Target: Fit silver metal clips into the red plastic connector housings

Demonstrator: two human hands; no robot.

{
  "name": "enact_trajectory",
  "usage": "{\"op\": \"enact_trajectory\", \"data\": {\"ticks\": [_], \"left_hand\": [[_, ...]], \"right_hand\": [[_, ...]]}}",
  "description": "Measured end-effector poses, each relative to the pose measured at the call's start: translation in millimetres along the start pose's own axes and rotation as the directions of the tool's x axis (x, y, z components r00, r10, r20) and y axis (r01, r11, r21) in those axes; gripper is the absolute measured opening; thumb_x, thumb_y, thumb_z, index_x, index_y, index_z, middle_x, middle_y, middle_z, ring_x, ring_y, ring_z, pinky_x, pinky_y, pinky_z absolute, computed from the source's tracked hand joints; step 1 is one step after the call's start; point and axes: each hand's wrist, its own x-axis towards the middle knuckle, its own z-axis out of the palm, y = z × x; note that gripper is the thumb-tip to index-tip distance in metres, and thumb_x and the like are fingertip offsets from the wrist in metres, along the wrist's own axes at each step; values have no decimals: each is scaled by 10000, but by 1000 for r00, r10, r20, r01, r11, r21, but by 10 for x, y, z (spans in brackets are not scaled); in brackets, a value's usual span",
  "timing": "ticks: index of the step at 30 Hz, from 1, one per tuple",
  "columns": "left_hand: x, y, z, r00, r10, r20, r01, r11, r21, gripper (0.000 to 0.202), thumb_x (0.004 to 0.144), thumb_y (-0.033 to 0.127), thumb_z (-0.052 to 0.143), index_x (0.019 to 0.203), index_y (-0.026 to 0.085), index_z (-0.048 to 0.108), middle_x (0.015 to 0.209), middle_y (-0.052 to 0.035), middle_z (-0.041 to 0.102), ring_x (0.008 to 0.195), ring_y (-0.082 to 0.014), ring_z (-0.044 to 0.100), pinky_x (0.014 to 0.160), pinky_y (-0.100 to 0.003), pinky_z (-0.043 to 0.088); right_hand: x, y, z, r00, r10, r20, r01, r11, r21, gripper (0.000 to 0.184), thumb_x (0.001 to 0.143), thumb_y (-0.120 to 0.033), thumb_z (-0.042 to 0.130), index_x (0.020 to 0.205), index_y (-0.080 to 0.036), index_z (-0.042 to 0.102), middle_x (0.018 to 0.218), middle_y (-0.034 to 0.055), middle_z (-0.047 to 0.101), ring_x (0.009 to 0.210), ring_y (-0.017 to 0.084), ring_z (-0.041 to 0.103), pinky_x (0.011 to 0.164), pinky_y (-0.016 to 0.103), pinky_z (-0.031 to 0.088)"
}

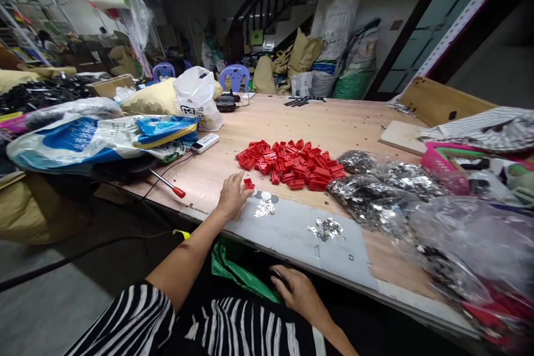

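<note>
My left hand [230, 197] is over the near edge of the worktable, fingers bent and thumb out to the right. A small red plastic part [248, 184] sits between the tips of its thumb and forefinger. Behind it lies a heap of red plastic parts [292, 164]. To its right, small shiny metal pieces [265, 208] are gathered on a grey mat [287, 228], with a second small pile of metal pieces [327, 228] farther right. Below the table edge, by my lap, my right hand [299, 293] has curled fingers; what they hold is hidden.
Clear bags of metal pieces [371, 194] lie on the right, near a pink basket [444, 169]. A red-handled tool [178, 192] and a white device [205, 143] are on the left, beside blue-and-white sacks [83, 139]. Green plastic [242, 275] hangs under the table edge.
</note>
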Motion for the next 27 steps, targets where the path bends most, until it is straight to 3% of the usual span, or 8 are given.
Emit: {"op": "enact_trajectory", "data": {"ticks": [2, 7, 10, 12, 15, 18, 22, 27], "left_hand": [[93, -25, 121, 1000, -14, 21, 15, 1000, -20, 561, 760, 355, 687, 1265, 168, 528, 1273, -152, 549, 1192, -305, 481, 990, -422, 392], [149, -66, 242, 999, -14, 39, 18, 995, -96, 465, 703, 272, 731, 1138, 177, 599, 1118, -121, 625, 1111, -287, 536, 970, -422, 407], [55, -59, 178, 999, -42, 3, 42, 982, -183, 503, 706, 273, 724, 1172, 175, 563, 1152, -119, 588, 1048, -251, 576, 887, -376, 475], [-68, -22, 88, 995, -96, -1, 89, 921, -378, 557, 692, 292, 731, 1199, 191, 526, 1203, -109, 549, 974, -215, 606, 794, -330, 515], [-310, 69, -77, 975, -165, 147, 220, 683, -697, 615, 614, 320, 784, 1150, 181, 516, 1126, -88, 578, 864, -180, 634, 731, -300, 524], [-553, 155, -207, 944, -159, 290, 330, 526, -784, 622, 589, 294, 801, 1123, 181, 501, 936, -34, 617, 814, -159, 636, 751, -292, 515], [-773, 241, -258, 921, -111, 373, 380, 468, -798, 631, 595, 238, 805, 1139, 202, 488, 897, -8, 609, 855, -151, 629, 785, -271, 504], [-852, 389, -255, 906, -70, 418, 411, 386, -826, 620, 571, 193, 811, 1104, 210, 493, 1112, -52, 585, 888, -154, 638, 814, -289, 517]], "right_hand": [[-112, -127, -200, 998, -53, -30, 56, 991, 122, 296, 925, -309, 442, 1096, -221, 667, 1027, 79, 700, 927, 206, 654, 819, 294, 490], [-316, -345, -784, 998, 25, -57, -8, 961, 276, 243, 923, -356, 482, 964, -221, 680, 897, 35, 712, 808, 177, 656, 719, 252, 498], [-282, -276, -1082, 974, 103, -200, -67, 982, 176, 227, 910, -383, 500, 877, -222, 657, 800, 5, 694, 718, 157, 638, 652, 233, 476], [-198, -170, -1211, 927, 146, -344, -155, 988, 2, 194, 899, -363, 508, 871, -229, 644, 844, 6, 695, 733, 165, 636, 650, 247, 458], [-32, -30, -1280, 886, 150, -439, -271, 936, -227, 137, 880, -312, 525, 886, -237, 639, 901, 11, 687, 780, 182, 638, 651, 267, 436], [126, 13, -1252, 883, 159, -441, -328, 881, -341, 120, 877, -289, 534, 904, -234, 637, 929, 14, 676, 801, 179, 640, 645, 266, 428], [278, -19, -1212, 896, 192, -401, -364, 834, -415, 107, 865, -288, 558, 896, -230, 643, 925, 11, 676, 805, 174, 640, 623, 262, 411], [353, -5, -1224, 910, 215, -355, -373, 799, -472, 133, 874, -279, 529, 845, -225, 648, 928, 14, 685, 786, 178, 634, 606, 271, 380]]}}
